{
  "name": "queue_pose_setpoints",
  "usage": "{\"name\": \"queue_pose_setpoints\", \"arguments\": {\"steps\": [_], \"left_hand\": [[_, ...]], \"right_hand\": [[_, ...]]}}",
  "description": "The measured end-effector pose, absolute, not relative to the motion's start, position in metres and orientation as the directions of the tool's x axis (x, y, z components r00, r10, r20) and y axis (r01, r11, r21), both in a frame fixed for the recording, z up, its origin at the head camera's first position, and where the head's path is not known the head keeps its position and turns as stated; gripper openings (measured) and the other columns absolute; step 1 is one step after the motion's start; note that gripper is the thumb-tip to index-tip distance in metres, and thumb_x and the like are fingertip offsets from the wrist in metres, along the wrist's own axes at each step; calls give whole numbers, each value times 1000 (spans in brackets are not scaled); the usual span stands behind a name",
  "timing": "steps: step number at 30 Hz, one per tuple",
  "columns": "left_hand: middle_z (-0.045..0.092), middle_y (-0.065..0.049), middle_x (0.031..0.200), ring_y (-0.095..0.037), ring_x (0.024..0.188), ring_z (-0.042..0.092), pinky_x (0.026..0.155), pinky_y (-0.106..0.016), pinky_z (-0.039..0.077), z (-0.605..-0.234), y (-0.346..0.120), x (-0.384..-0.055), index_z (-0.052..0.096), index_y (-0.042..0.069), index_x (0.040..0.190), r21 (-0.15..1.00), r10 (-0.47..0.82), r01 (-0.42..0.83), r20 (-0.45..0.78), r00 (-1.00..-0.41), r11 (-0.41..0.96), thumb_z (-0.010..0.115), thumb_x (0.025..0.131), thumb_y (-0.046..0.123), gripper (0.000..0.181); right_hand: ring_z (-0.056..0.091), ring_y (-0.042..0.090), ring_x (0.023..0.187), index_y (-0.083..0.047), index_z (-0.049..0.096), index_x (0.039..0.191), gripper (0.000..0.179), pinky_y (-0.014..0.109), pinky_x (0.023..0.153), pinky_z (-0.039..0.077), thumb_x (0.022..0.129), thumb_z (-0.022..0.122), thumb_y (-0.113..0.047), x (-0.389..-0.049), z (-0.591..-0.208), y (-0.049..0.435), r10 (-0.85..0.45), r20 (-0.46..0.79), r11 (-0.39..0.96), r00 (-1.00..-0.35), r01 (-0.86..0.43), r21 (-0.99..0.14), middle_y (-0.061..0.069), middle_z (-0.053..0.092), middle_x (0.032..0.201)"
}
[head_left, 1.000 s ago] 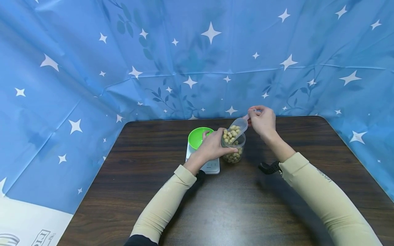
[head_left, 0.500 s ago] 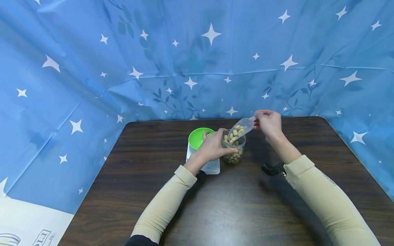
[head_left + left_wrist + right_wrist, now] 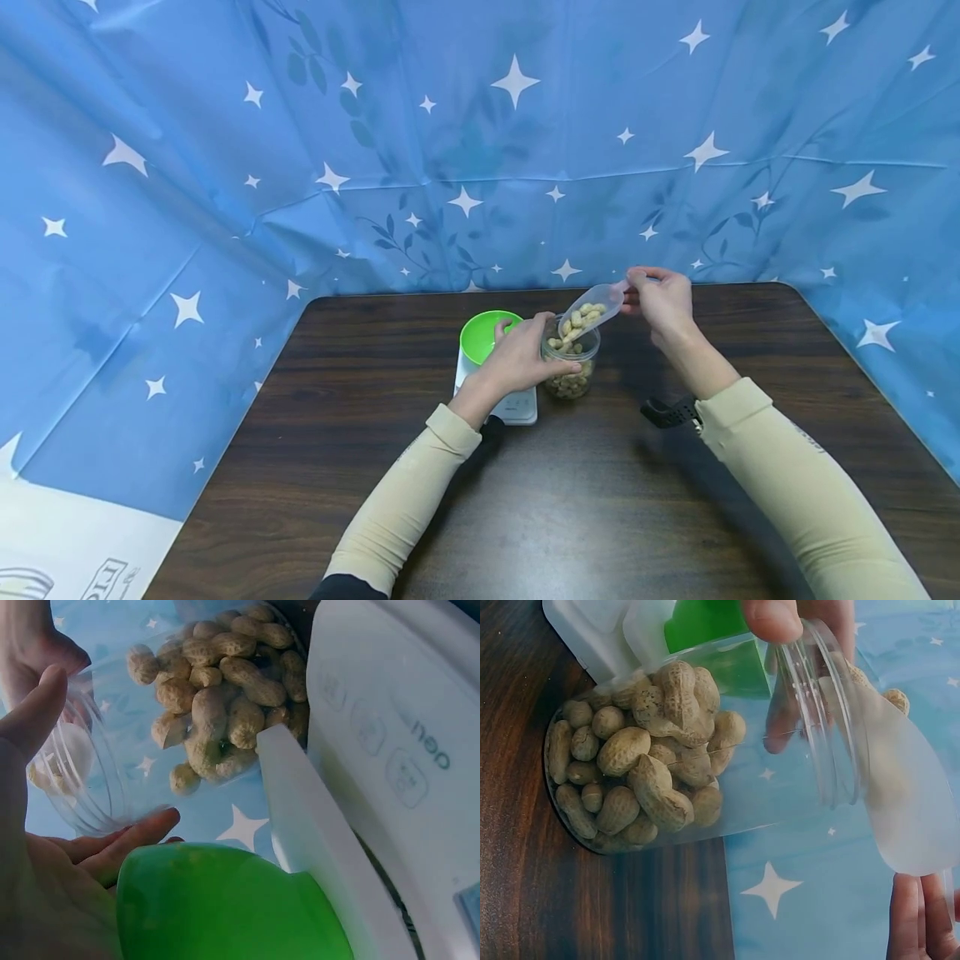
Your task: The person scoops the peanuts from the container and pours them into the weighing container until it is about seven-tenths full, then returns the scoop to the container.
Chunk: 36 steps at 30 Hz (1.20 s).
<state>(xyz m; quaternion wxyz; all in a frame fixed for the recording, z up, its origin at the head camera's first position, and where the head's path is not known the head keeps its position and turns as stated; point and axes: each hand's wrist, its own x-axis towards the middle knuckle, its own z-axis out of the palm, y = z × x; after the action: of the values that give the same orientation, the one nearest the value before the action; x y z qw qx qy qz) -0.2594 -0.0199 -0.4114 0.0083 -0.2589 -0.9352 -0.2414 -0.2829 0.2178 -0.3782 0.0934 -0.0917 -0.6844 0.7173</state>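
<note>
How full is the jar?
Partly full: in the right wrist view, peanuts fill the lower part of the jar, and its wall above them is see-through up to the neck.

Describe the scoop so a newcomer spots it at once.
Near the far edge of the dark table, find the jar beside the scale. The scoop slants at the jar's mouth, held in the right grip. It is milky, unlike the clear jar and the green bowl.
</note>
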Motion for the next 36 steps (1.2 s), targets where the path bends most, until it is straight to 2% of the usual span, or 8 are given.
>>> {"name": "queue_pose_setpoints", "arguments": {"steps": [5, 9, 16, 20, 26, 31, 36], "left_hand": [[45, -6, 157, -20, 142, 41, 113, -63, 22, -410, -24, -257, 34, 10, 160, 422, 506, 507, 125, -853, 751, 70, 86, 69, 101], [33, -6, 163, -21, 148, 31, 115, -62, 18, -405, -34, -254, 29, 13, 163, 433, 503, 502, 122, -856, 749, 65, 87, 73, 103], [27, -9, 165, -24, 152, 22, 117, -61, 12, -400, -64, -256, 31, 14, 162, 438, 469, 472, 123, -875, 766, 65, 91, 68, 96], [25, -10, 166, -24, 152, 21, 117, -60, 10, -401, -82, -259, 30, 13, 163, 457, 434, 437, 118, -893, 775, 70, 88, 65, 99], [23, -10, 166, -30, 151, 22, 116, -59, 11, -404, -104, -260, 25, 11, 164, 496, 381, 373, 89, -920, 784, 76, 82, 67, 112], [20, -11, 167, -31, 152, 19, 114, -61, 13, -407, -118, -262, 17, 11, 165, 528, 361, 322, 30, -932, 786, 78, 79, 67, 120], [23, -13, 166, -34, 150, 23, 112, -63, 18, -409, -124, -264, 13, 11, 166, 521, 372, 305, -27, -928, 797, 80, 77, 66, 124]], "right_hand": [[70, 8, 68, 13, 53, 138, 45, 24, 65, 58, 106, 58, -18, -281, -375, 217, 247, 12, -71, -969, -30, -997, -2, 72, 76], [70, 7, 68, 11, 54, 138, 44, 24, 64, 58, 106, 58, -18, -282, -372, 215, 250, 18, -64, -968, -35, -997, -3, 72, 76], [71, 7, 69, 10, 55, 134, 39, 25, 65, 59, 106, 57, -17, -284, -367, 206, 254, 43, -45, -966, -56, -997, -5, 72, 76], [71, 7, 69, 7, 56, 132, 36, 25, 66, 59, 106, 57, -18, -286, -364, 201, 248, 63, -15, -967, -69, -998, -6, 72, 75], [72, 10, 71, 6, 56, 130, 33, 27, 67, 59, 106, 57, -16, -288, -361, 188, 206, 77, -50, -975, -89, -995, -1, 74, 78], [71, 12, 72, 6, 55, 133, 35, 29, 70, 60, 106, 56, -16, -291, -361, 174, 186, 77, -56, -980, -89, -994, 1, 73, 80], [70, 12, 72, 7, 55, 133, 35, 29, 71, 60, 107, 54, -17, -293, -364, 160, 190, 78, 0, -979, -80, -997, 4, 71, 83]]}}
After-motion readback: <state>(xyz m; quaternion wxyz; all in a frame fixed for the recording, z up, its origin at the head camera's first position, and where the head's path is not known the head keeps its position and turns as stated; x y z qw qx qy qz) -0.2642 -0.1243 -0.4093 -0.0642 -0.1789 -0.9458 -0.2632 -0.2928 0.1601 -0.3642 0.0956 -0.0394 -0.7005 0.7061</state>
